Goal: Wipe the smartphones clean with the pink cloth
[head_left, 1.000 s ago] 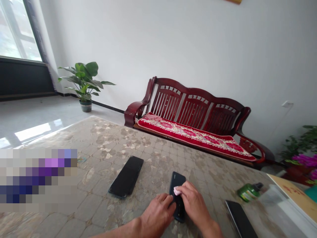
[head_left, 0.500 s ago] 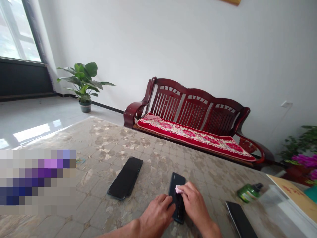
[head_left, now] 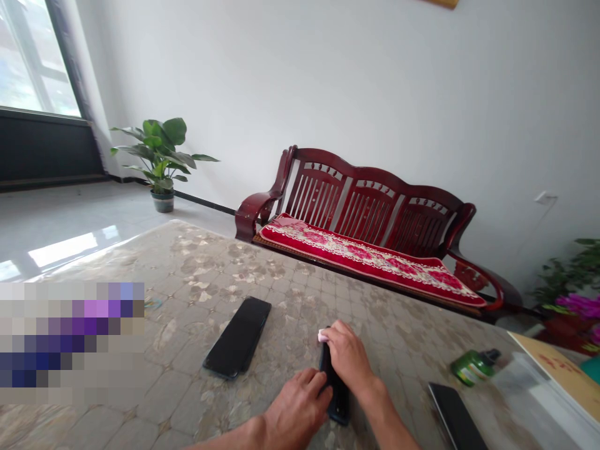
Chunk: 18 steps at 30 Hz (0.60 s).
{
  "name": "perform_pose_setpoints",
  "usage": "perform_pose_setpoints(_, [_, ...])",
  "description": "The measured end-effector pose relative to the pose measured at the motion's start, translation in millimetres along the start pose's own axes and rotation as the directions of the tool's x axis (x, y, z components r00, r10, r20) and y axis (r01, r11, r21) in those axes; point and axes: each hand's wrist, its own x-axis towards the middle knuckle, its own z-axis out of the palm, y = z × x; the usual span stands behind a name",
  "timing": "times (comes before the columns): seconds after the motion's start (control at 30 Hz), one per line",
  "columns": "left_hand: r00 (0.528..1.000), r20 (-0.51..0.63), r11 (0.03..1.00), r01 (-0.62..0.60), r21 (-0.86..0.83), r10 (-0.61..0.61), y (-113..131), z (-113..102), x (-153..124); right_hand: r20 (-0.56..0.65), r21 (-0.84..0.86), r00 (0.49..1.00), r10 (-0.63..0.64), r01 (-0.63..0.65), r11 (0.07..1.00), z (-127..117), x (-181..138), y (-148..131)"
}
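A dark smartphone (head_left: 339, 411) lies on the patterned tablecloth, partly hidden under my hands. The curled fingers of my left hand (head_left: 299, 400) grip its left edge near the lower half. Above its far end, my right hand (head_left: 349, 355) pinches a small pale pink piece (head_left: 322, 335), whose exact kind I cannot make out. Whether that piece touches the phone cannot be seen clearly. To the left lie dark phones (head_left: 241, 334), seemingly stacked, with black faces upward. Another dark phone (head_left: 454, 409) rests to the right of my right arm.
A green bottle (head_left: 473, 367) lies on its side at the right, beside a clear plastic box (head_left: 525, 387) and a yellowish board (head_left: 555, 365). Beyond the table (head_left: 187, 281) stand a red wooden bench (head_left: 370, 200) and a potted plant (head_left: 163, 156). The left side is pixelated.
My right hand has slid away from me and slightly left with the pink piece, from the phone's upper back to its far end. My left hand and the phone stay in place.
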Motion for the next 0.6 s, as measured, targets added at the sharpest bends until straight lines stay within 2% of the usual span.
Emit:
perform_pose_setpoints(0.17, [0.999,-0.004,0.999,-0.032,0.001,0.032,0,2,0,0.003,0.045,0.999,0.049,-0.05,0.998,-10,-2,0])
perform_pose_setpoints(0.4, [0.999,-0.034,1.0,0.018,-0.007,-0.018,-1,7,2,0.159,0.142,0.982,-0.098,0.076,0.987,-22,-28,-8])
perform_pose_setpoints(0.47, [0.999,-0.037,1.0,0.003,0.004,-0.003,-1,6,1,0.144,0.126,0.988,-0.058,0.04,0.991,-21,-25,-5])
perform_pose_setpoints(0.6, [0.998,-0.036,0.999,-0.049,0.017,0.049,-1,2,1,0.041,0.052,0.996,0.077,-0.079,0.995,-17,-6,7])
